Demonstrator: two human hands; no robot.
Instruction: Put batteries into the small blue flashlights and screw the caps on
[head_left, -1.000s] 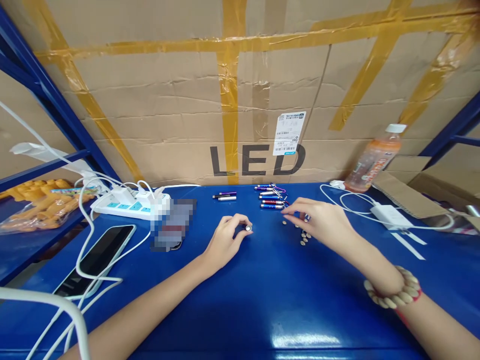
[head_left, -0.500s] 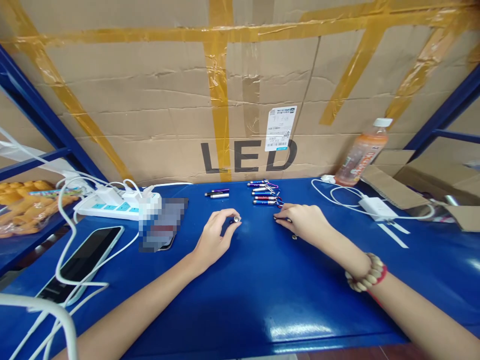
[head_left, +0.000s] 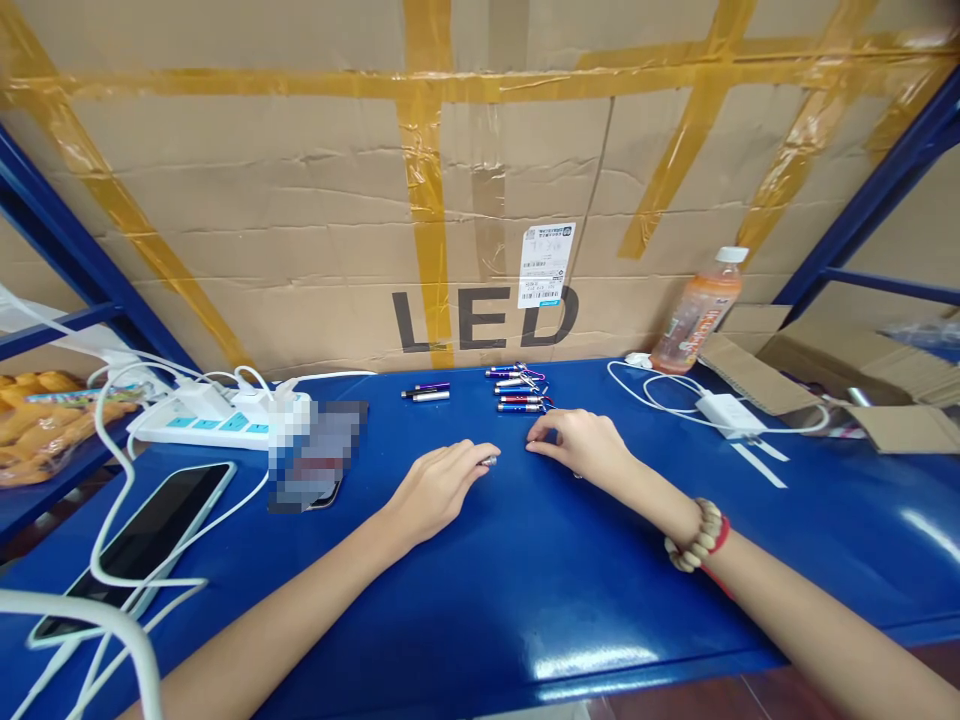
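The left hand [head_left: 435,492] has thumb and fingers closed together, pinching a small silver piece [head_left: 489,461] that pokes out of the tips at two o'clock. The right hand [head_left: 581,440] hangs apart from it, at its two o'clock; its thumb and forefinger curl almost together, and I cannot tell whether anything is between them. A shiny bit [head_left: 577,476] peeks from under that palm, too small to make out.

At ten o'clock from the right hand, coloured metal tubes [head_left: 519,400] with clips lie on the blue table [head_left: 480,600]. Three plain tubes [head_left: 431,396] lie at the left hand's twelve o'clock, and a phone [head_left: 169,515] between its eight and nine. A drink bottle [head_left: 694,320] stands between the right hand's one and two o'clock.
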